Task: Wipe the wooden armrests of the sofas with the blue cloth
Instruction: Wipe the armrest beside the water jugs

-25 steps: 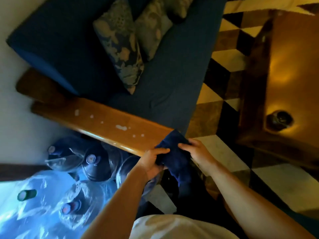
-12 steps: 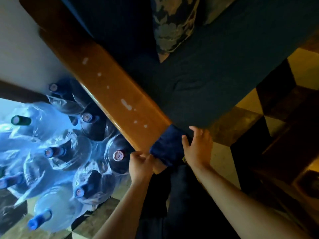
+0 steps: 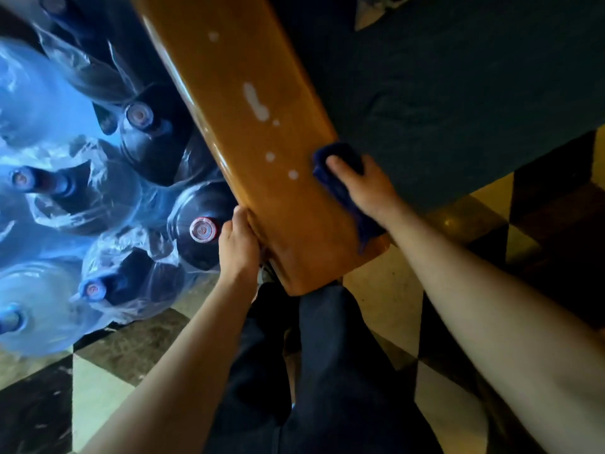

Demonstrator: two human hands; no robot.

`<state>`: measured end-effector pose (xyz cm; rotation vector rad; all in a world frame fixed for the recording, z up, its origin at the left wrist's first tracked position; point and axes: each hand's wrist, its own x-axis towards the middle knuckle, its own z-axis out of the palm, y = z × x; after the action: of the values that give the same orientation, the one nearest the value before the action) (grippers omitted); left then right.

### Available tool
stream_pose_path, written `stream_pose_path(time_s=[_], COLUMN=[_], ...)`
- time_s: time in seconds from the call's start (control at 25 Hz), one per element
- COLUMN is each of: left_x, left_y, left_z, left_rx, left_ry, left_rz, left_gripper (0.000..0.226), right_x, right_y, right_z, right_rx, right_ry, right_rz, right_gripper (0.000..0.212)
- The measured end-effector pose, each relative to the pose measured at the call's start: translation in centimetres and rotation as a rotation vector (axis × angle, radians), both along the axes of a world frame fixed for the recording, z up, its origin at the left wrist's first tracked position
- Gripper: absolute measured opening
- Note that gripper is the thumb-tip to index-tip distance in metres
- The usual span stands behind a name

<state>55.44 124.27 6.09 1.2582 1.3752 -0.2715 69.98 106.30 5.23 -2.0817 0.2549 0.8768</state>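
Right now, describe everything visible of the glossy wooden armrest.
The glossy orange-brown wooden armrest is a broad, flat plank with rounded edges, running diagonally from the top of the picture to its near end above the person's legs. White spots and one long smear dot its top. The right hand presses the dark blue cloth on its right edge; the left hand grips its left edge.

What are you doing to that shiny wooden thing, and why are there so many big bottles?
A person is cleaning a sofa's wooden armrest. The right hand presses a blue cloth against the armrest's sofa-side edge, near its end, while the left hand grips the other edge. White spots on top are not yet wiped. The big water bottles just stand on the floor beside it, wrapped in plastic.
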Motion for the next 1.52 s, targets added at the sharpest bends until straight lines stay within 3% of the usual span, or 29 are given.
stream_pose_path(time_s=[0.04, 0.12, 0.2, 0.24, 0.32, 0.4, 0.44, 0.6, 0.68, 0.8, 1.0, 1.2, 1.28, 1.36, 1.52], left_x=[0.0, -0.5, -1.2, -1.4, -1.8, -1.9, -2.1, -1.9, -1.8, -1.6, -1.0, -0.8, 0.0, 1.0, 3.4], left_y=[0.1, 0.4, 0.7, 0.7, 0.8, 1.0, 1.0, 1.4, 2.6, 4.5, 7.0, 6.6, 5.8, 5.1, 4.8], left_z=[0.2, 0.7, 1.2, 1.3, 1.8, 2.0, 2.1, 1.9, 1.6, 1.1, 1.1, 1.9, 2.0, 2.1, 1.4], left_rx=[-0.036, -0.107, -0.155, -0.174, -0.205, -0.251, -0.274, -0.365, -0.374, -0.363, -0.395, -0.377, -0.410, -0.436, -0.401], left_ry=[0.001, 0.018, 0.054, 0.066, 0.084, 0.095, 0.091, 0.023, -0.013, -0.077, -0.133, -0.100, -0.057, -0.029, -0.026], left_rz=[0.032, 0.104, 0.130, 0.139, 0.162, 0.202, 0.207, 0.259, 0.300, 0.334, 0.378, 0.364, 0.342, 0.321, 0.323], left_gripper=[0.052, 0.057, 0.060, 0.060, 0.060, 0.060, 0.060, 0.062, 0.063, 0.065, 0.069, 0.066, 0.068, 0.069, 0.069], right_x=[0.3, -1.3, -4.6, -6.6, -10.4, -13.4, -14.4, -14.9, -13.5, -10.4, -3.9, -13.1, -14.9, -13.8, -7.1], right_y=[-0.8, -2.7, -4.5, -5.3, -5.7, -3.9, -2.2, 4.2, 8.1, 14.3, 21.5, 7.8, 3.1, 2.7, 6.7], right_z=[0.2, 0.7, 0.7, 0.7, 0.5, 0.8, 1.5, 1.6, 1.3, 0.2, -0.1, 1.9, 2.3, 2.2, 1.4], right_rx=[0.104, 0.112, -0.013, -0.058, -0.211, -0.500, -0.556, -0.458, -0.514, -0.662, -0.732, -0.517, -0.551, -0.626, -0.626], right_ry=[0.120, 0.241, 0.114, -0.073, -0.454, -0.644, -0.672, -0.795, -0.806, -0.860, -0.901, -0.835, -0.779, -0.711, -0.701], right_rz=[-0.072, -0.160, -0.105, -0.040, 0.325, 0.608, 0.681, 1.082, 1.161, 1.170, 1.114, 1.235, 1.062, 0.876, 0.847], right_gripper=[0.073, 0.050, 0.041, 0.045, 0.064, 0.069, 0.070, 0.075, 0.075, 0.063, 0.058, 0.072, 0.084, 0.094, 0.101])
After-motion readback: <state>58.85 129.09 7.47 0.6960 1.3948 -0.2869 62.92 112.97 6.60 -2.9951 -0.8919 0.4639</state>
